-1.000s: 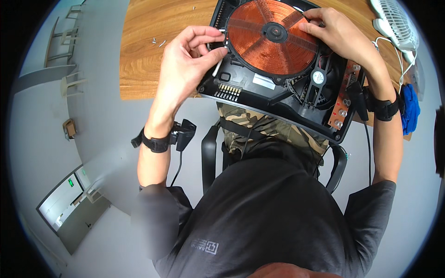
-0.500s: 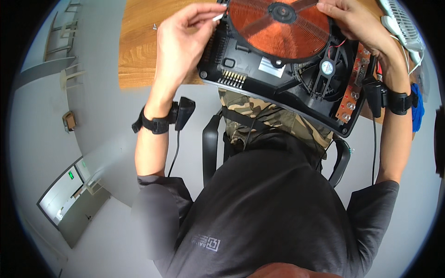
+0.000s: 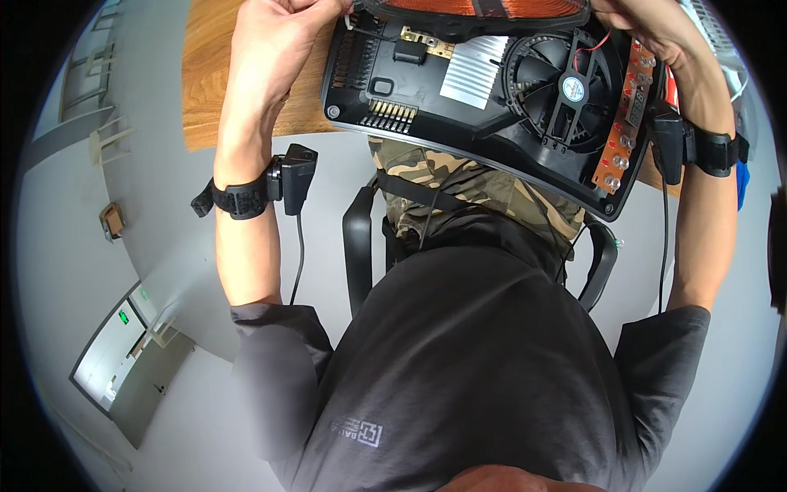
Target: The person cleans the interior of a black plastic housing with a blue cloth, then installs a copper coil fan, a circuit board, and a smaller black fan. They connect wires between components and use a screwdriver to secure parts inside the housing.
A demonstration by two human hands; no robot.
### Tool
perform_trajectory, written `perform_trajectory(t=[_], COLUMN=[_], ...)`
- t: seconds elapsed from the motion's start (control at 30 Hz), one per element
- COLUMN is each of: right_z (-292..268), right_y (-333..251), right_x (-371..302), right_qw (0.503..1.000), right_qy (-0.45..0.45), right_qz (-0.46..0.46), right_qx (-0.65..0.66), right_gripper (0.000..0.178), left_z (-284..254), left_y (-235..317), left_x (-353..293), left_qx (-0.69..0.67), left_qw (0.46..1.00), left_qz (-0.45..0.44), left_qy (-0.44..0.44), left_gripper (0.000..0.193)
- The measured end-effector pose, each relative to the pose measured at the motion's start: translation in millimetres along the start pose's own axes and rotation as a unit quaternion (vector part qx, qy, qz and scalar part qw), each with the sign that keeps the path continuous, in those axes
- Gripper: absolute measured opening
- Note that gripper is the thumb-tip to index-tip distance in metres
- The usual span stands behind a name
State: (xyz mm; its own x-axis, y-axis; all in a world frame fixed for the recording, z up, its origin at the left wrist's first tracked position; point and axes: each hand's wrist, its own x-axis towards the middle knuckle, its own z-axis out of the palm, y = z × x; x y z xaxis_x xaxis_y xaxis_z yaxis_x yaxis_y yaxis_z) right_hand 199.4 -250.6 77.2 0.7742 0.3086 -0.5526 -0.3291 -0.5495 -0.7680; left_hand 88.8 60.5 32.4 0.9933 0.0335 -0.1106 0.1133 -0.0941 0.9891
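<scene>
Gripping from both sides, the left hand [image 3: 275, 37] and right hand [image 3: 656, 25] are lifting the round copper coil disc [image 3: 484, 8] off the opened black plastic cooktop base [image 3: 492, 107], overhanging the wooden desk [image 3: 205, 82], its fan and boards remaining mounted.

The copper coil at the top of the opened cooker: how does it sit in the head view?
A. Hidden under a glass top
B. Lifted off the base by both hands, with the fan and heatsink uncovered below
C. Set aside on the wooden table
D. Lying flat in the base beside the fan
B: the left hand and right hand raise the copper coil above the black base, baring the fan and heatsink.
</scene>
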Motion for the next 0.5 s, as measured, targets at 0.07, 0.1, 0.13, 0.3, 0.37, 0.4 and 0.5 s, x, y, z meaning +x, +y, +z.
perform_trajectory(t=[0.07, 0.1, 0.13, 0.3, 0.37, 0.4, 0.5], right_z=[0, -1, -2, 4, 4, 6, 7], right_y=[0, 6, 9, 3, -6, -10, -15], right_x=[1, 4, 6, 8, -6, -8, -4], right_qw=[1.000, 1.000, 1.000, 0.999, 0.998, 0.998, 0.999], right_qy=[0.005, -0.018, -0.020, -0.030, 0.010, 0.024, 0.016], right_qz=[0.010, -0.001, -0.006, -0.022, -0.021, -0.023, -0.051], right_qx=[-0.014, 0.008, 0.013, -0.035, -0.050, -0.047, -0.009], right_gripper=[0.024, 0.023, 0.023, 0.022, 0.022, 0.022, 0.023], left_z=[-2, -2, -1, -5, -3, -1, 3], left_y=[-9, -11, -14, -25, -23, -23, -22], left_x=[2, 3, 4, 2, 9, 9, 6], left_qx=[-0.017, -0.019, -0.020, -0.014, -0.018, 0.009, 0.104], left_qw=[1.000, 1.000, 1.000, 0.999, 0.999, 0.999, 0.991], left_qz=[0.002, 0.005, 0.008, 0.028, 0.040, 0.049, 0.073], left_qy=[0.002, 0.002, 0.002, 0.021, -0.009, -0.004, 0.034], left_gripper=[0.019, 0.019, 0.019, 0.021, 0.025, 0.026, 0.033])
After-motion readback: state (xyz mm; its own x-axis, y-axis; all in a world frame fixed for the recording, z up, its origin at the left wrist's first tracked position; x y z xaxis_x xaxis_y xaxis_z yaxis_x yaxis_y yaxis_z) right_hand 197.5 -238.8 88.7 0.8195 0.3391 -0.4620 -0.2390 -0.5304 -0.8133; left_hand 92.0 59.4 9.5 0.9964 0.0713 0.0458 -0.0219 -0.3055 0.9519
